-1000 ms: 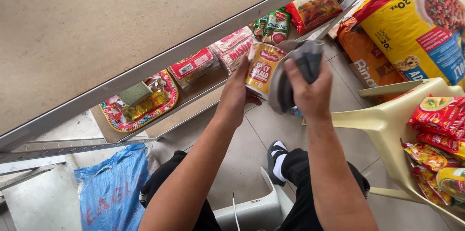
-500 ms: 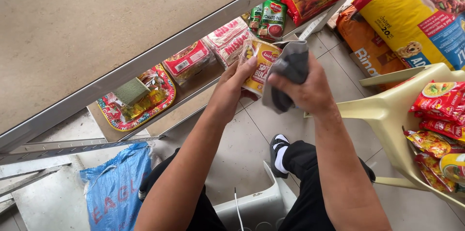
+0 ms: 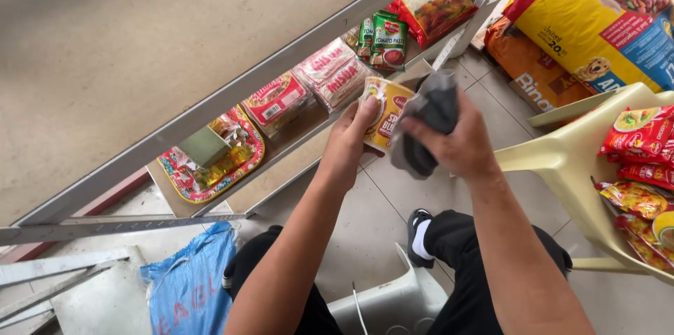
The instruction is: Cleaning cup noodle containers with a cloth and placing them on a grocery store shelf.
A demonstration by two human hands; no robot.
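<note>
I see my left hand wrapped around a yellow instant-noodle cup, holding it just in front of the metal shelf. My right hand clutches a bunched grey cloth pressed against the cup's side. Noodle packets lie on the shelf just behind the cup.

A yellow cup sits at the shelf edge; green pouches and pink packets lie behind it. Yellow sack on the floor, red packets on the chair.

Small grocery shop: metal shelf w/ packaged food, big feed sacks.
</note>
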